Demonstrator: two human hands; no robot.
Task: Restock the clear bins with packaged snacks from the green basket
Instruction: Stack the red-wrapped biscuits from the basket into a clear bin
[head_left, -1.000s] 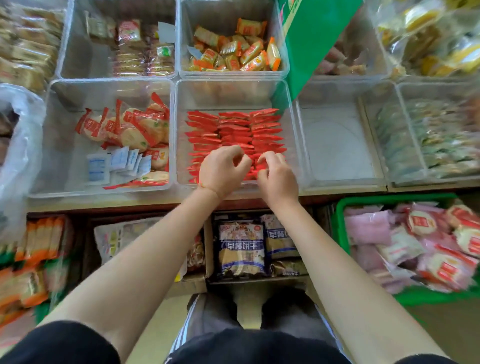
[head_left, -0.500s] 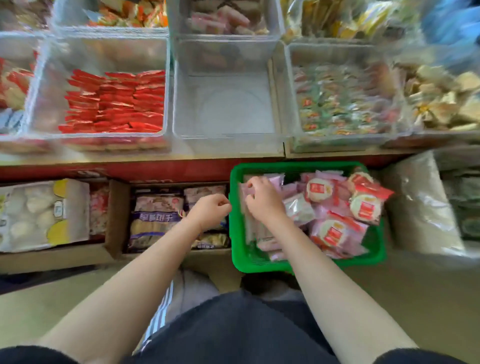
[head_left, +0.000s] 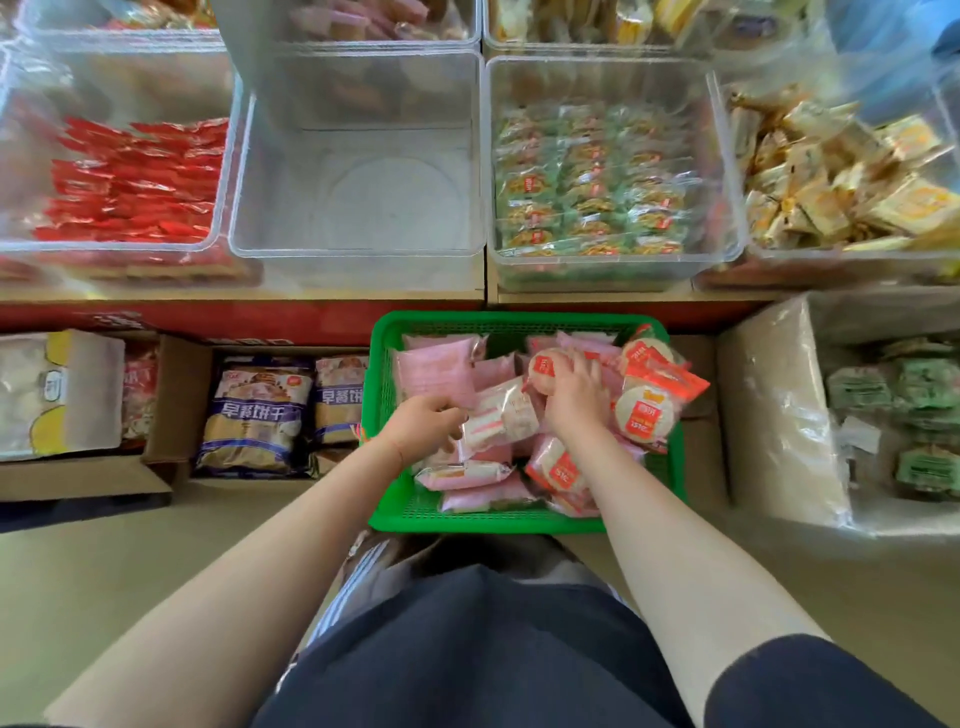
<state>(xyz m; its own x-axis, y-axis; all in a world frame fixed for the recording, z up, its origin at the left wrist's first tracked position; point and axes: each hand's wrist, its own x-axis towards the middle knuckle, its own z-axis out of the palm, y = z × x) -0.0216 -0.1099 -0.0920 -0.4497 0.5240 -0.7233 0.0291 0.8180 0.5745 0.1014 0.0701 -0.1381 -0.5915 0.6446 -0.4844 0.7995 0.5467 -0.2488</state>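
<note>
The green basket (head_left: 382, 488) stands on the floor below the shelf, heaped with pink packets and round rice-cracker packs with red labels. My left hand (head_left: 423, 428) grips a pale pink-striped packet (head_left: 506, 418) at the basket's left middle. My right hand (head_left: 576, 395) lies over a round cracker pack (head_left: 545, 366), fingers curled on it. Straight above, an empty clear bin (head_left: 358, 156) sits between a bin of red packets (head_left: 130, 182) and a bin of green-wrapped snacks (head_left: 592, 182).
A bin of yellow-wrapped snacks (head_left: 841, 182) stands at far right. Under the shelf, cardboard boxes hold purple biscuit bags (head_left: 254, 415) to the left; a plastic-lined carton (head_left: 779, 405) with green packs sits right of the basket. My dark-clothed lap fills the bottom.
My view swung right from the red-packet bin to the basket. Both hands left that bin, dropped into the basket, and now hold packets there.
</note>
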